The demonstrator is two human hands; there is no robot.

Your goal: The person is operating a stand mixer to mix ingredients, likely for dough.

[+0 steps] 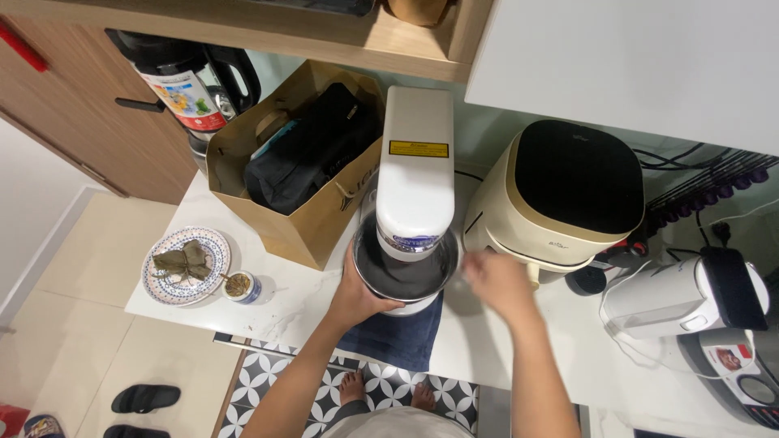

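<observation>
Two bare hands work at a white stand mixer (415, 174) on a pale marbled counter (479, 341); the left hand (357, 294) is wrapped around the near left side of the steel mixing bowl (406, 276), thumb along the rim, holding it; the right hand (497, 280) sits just beside the bowl's right edge, blurred, fingers loosely curled, and I cannot tell whether it grips anything. The bowl is round, shiny grey metal, dark inside, seated under the mixer's long white head, which hides the bowl's far half; a yellow label lies across the top of that head. Bowl and mixer stand on a dark blue cloth (398, 337) that hangs over the counter's front edge.

Left of the mixer, touching or nearly so, stands a brown paper bag (308, 227) with a black bag (312, 150) inside; further left a patterned plate (174, 288) carries leaf-wrapped parcels, and a small cup (242, 286) sits just beside it. Right of the mixer, close behind the right hand, is a cream air fryer (560, 195) with a black top; beyond it lies a white appliance (682, 300) with cords. A dark thermos jug (182, 77) stands behind the paper bag. Below, bare feet (385, 389) rest on a black-and-white tiled mat (284, 373).
</observation>
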